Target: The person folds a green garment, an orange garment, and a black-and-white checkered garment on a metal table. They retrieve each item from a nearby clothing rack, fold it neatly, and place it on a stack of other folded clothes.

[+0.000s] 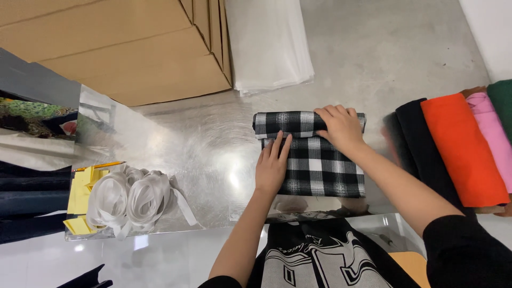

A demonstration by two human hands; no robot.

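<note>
A black-and-white checked cloth (320, 170) lies on a shiny metal table (208, 160), its far end turned over into a roll (288, 121). My left hand (272, 165) rests flat on the cloth's left edge, fingers together and pointing away from me. My right hand (341, 127) lies over the right part of the roll, fingers curled onto it.
Folded cloths in black, orange (461, 149), pink and green lie in a row at the right. White ribbon coils (130, 197) and yellow slips (80, 194) sit at the left. Cardboard boxes (122, 48) and clear plastic sheets (269, 42) stand beyond the table.
</note>
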